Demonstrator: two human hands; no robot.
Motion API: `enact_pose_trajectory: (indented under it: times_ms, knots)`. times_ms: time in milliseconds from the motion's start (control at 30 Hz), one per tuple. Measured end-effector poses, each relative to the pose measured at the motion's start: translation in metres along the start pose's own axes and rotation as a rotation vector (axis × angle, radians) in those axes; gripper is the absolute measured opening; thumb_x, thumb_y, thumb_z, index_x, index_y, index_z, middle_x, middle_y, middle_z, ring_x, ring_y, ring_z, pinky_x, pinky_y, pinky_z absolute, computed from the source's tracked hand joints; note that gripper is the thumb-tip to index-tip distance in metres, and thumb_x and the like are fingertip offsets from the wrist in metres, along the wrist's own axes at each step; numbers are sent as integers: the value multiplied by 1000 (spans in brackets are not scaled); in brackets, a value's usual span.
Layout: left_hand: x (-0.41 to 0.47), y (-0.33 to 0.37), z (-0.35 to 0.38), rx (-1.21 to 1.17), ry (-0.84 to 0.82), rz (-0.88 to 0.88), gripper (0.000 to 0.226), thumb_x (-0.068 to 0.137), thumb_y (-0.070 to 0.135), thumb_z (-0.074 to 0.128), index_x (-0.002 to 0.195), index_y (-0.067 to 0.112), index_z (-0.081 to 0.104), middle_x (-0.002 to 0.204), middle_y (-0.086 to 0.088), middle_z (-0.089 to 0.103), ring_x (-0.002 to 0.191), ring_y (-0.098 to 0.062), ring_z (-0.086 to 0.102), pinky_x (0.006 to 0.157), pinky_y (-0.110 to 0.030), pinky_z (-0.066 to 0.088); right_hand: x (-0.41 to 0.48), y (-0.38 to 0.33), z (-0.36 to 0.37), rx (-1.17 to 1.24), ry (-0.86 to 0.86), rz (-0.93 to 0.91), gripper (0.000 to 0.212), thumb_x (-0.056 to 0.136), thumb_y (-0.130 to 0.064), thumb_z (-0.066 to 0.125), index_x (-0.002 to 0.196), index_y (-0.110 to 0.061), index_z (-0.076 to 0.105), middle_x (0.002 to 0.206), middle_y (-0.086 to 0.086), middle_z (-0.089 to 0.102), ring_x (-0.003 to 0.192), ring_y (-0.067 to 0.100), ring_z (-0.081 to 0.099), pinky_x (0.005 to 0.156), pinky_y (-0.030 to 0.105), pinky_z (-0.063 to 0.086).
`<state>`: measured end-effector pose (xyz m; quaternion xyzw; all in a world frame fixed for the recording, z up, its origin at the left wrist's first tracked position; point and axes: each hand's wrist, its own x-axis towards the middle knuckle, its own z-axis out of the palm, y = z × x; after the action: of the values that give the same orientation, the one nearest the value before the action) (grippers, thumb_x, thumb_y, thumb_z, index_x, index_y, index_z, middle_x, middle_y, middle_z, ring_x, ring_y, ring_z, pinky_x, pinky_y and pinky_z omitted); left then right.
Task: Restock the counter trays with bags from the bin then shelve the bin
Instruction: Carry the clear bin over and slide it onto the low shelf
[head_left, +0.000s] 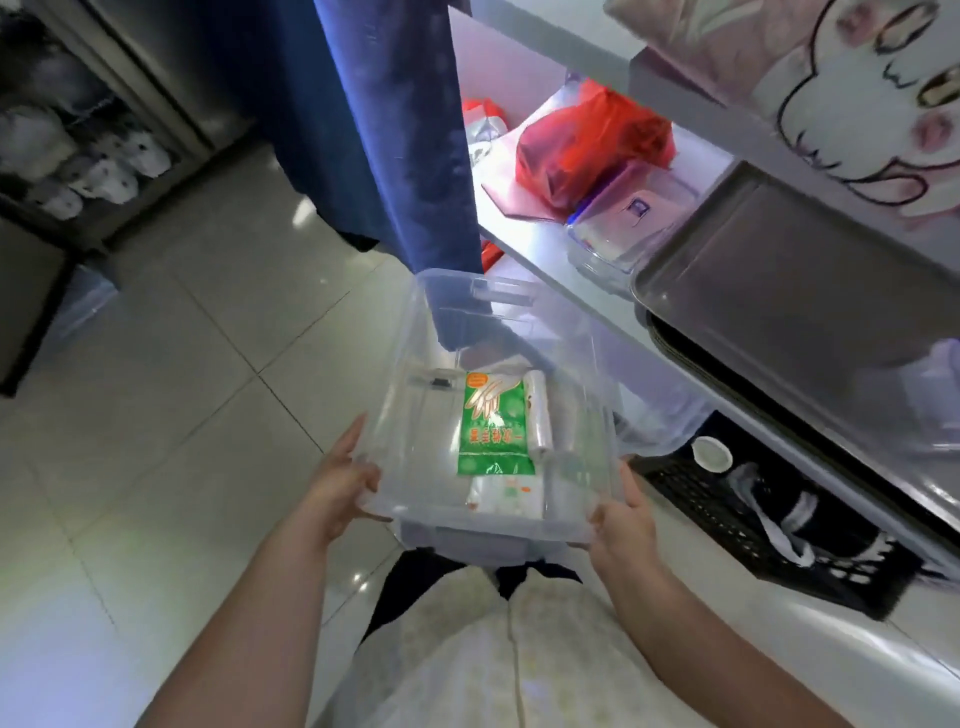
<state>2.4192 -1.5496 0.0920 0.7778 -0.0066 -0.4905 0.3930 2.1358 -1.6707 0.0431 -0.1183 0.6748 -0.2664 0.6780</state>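
A pale tiled floor (156, 364) fills the left of the frame. At centre, the clear bin (498, 395) is gripped at its near corners by the left hand (337, 488) and right hand (626, 525), a green packet (493, 426) inside. Shelving seems underway; a free slot on the shelf (587, 280) at right must be found.

The bin (498, 395) is clear plastic; inside lies a green packet (493, 423) printed with a white glove and an orange dot. At 1 o'clock sits a red bag (587, 143), at 12 a dark blue curtain (384, 119). The floor (171, 395) is pale glossy tile; the crate (769, 525) at 4 o'clock is black.
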Motion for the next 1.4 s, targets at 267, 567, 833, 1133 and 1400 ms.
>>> enact_pose_trajectory:
  times_ms: [267, 567, 833, 1133, 1400]
  knots:
    - [127, 78, 9, 68, -189, -46, 87, 75, -21, 36, 136, 40, 43, 107, -2, 65, 96, -29, 60, 79, -43, 46, 39, 19, 68, 234, 242, -100, 59, 86, 10, 43, 124, -32, 61, 108, 5, 69, 72, 19, 44, 60, 31, 42]
    - [241, 134, 26, 78, -449, -67, 67, 85, -11, 50, 130, 40, 52, 123, 2, 61, 93, -14, 64, 67, -35, 52, 85, 38, 125, 303, 377, -131, 85, 71, 18, 32, 133, -37, 51, 124, -18, 59, 106, 21, 55, 85, 46, 49]
    - [341, 110, 68, -16, -613, -6, 39, 100, 26, 38, 136, 29, 51, 132, 3, 58, 112, -13, 58, 84, -32, 50, 175, 75, 142, 418, 442, -187, 75, 76, 9, 50, 123, -49, 54, 127, -15, 58, 87, 3, 62, 65, 25, 50]
    - [378, 112, 103, 273, -647, 69, 39, 101, 33, 41, 135, 53, 41, 134, 20, 56, 125, -15, 53, 97, -47, 43, 239, 66, 126, 352, 353, -287, 74, 86, 12, 42, 139, -39, 40, 133, -12, 51, 121, 12, 53, 90, 32, 49]
    - [307, 124, 115, 617, -314, 656, 39, 88, 13, 60, 126, 17, 58, 122, 1, 63, 113, -18, 59, 102, -38, 45, 192, 59, 121, 499, 469, -141, 53, 87, -12, 53, 134, -37, 46, 138, 2, 49, 124, 25, 46, 97, 41, 40]
